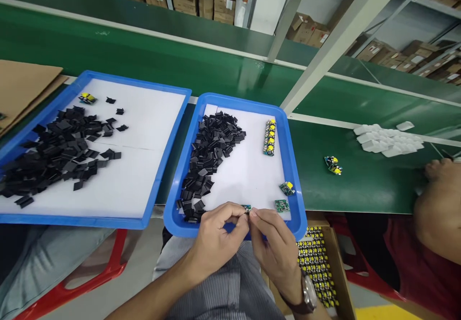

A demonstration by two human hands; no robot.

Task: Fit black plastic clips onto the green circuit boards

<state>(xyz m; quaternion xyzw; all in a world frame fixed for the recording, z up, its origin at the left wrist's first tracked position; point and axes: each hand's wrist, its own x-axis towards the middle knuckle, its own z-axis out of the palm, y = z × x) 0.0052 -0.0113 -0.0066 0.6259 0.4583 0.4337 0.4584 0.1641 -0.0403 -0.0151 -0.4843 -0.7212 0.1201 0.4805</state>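
Note:
My left hand (223,228) and my right hand (273,240) meet over the front edge of a blue tray (296,185), fingertips pinched together. Between them is a small green circuit board (247,207), mostly hidden by the fingers. Any second part in the pinch is too small to make out. Inside the tray, to the left, lies a heap of small black folded pieces (212,152). Along its right side are a row of boards with yellow-topped parts (269,137), a single yellow-topped board (287,188) and a flat green board (282,205).
A second blue tray (147,195) at left holds more black pieces (68,147). Two yellow-topped boards (333,165) and white pieces (387,140) lie on the green bench (309,190) at right. A co-worker's arm (439,209) is there. A carton (336,262) of boards stands below.

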